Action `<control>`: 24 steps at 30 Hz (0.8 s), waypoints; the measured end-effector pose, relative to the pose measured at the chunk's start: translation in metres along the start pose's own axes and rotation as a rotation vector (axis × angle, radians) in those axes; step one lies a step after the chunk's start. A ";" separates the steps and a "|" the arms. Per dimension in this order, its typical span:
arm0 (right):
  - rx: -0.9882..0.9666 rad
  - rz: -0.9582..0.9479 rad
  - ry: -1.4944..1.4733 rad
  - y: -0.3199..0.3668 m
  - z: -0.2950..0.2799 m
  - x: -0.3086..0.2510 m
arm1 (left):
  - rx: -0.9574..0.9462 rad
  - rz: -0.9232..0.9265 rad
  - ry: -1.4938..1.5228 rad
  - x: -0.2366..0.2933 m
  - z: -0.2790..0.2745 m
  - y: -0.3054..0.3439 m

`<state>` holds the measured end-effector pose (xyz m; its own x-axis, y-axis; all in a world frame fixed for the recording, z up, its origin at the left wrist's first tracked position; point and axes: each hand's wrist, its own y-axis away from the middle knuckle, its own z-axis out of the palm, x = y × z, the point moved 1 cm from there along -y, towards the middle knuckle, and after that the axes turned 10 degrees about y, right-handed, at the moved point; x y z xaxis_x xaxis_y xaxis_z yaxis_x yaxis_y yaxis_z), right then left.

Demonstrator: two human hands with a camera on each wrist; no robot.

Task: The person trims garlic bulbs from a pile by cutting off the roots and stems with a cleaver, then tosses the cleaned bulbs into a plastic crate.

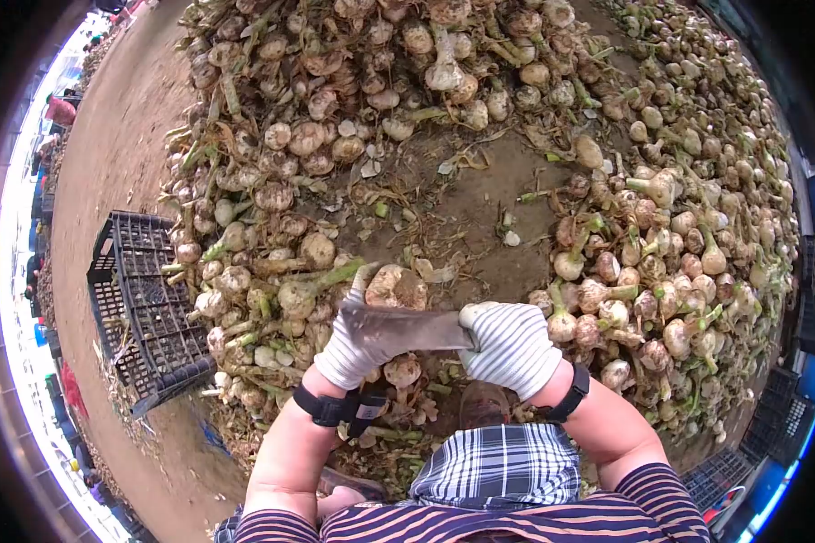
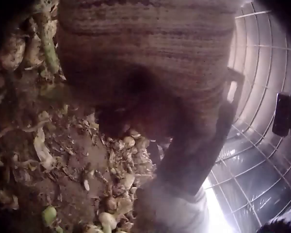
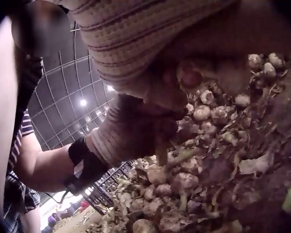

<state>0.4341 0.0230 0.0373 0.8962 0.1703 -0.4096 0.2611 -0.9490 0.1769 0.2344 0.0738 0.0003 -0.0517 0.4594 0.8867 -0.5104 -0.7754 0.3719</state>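
Flat blade runs side to side btwn R hand, fingers curled round its R end, & L hand, finger hold can't tell, above bare ground's near edge, w/ bulb just beyond, nearer L hand.

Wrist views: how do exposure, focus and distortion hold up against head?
Head: bright, fairly sharp mid-frame, strong fisheye curve, black corners, left edge blown out. Left wrist: dim, soft, left hand shadowed and filling the top, white glare lower right. Right wrist: dim, purplish, soft, right hand dark underneath, small bright lights behind.
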 end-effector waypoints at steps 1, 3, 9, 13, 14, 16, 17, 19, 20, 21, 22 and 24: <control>0.015 -0.036 -0.021 -0.001 0.000 -0.004 | 0.115 -0.080 0.309 0.002 0.007 0.002; 0.023 -0.064 -0.019 -0.002 0.004 -0.011 | 0.234 -0.157 0.621 -0.004 0.014 0.010; 0.070 -0.039 -0.070 -0.006 0.025 -0.015 | 0.027 0.605 -1.023 -0.041 0.000 0.025; -0.176 0.209 -0.014 -0.011 0.027 -0.005 | 0.031 0.403 -0.497 0.004 0.019 0.055; -0.226 0.307 0.036 -0.011 0.039 0.016 | 0.048 0.508 -0.532 0.031 0.028 0.061; -0.260 0.431 0.117 -0.007 0.048 0.036 | 0.217 0.436 -0.245 0.040 0.026 0.064; -0.144 0.413 0.080 -0.003 0.044 0.030 | 0.263 0.316 0.034 0.035 0.014 0.057; -0.060 0.391 0.032 -0.005 0.030 0.018 | 0.174 0.228 -0.254 0.039 -0.006 0.038; 0.024 0.337 -0.005 -0.006 0.024 0.011 | 0.191 0.216 -0.066 0.041 -0.004 0.039; 0.011 0.347 -0.010 -0.002 0.022 0.005 | 0.213 0.187 0.131 0.048 0.004 0.043; 0.040 0.227 -0.053 -0.002 0.018 0.000 | 0.211 0.178 0.136 0.045 0.004 0.044; 0.075 0.042 -0.069 -0.006 0.007 -0.015 | 0.111 0.135 0.272 0.038 -0.001 0.045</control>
<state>0.4166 0.0244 0.0359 0.8782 0.1134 -0.4646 0.1938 -0.9725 0.1290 0.2089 0.0568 0.0503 -0.3477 0.4365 0.8298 -0.3871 -0.8729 0.2969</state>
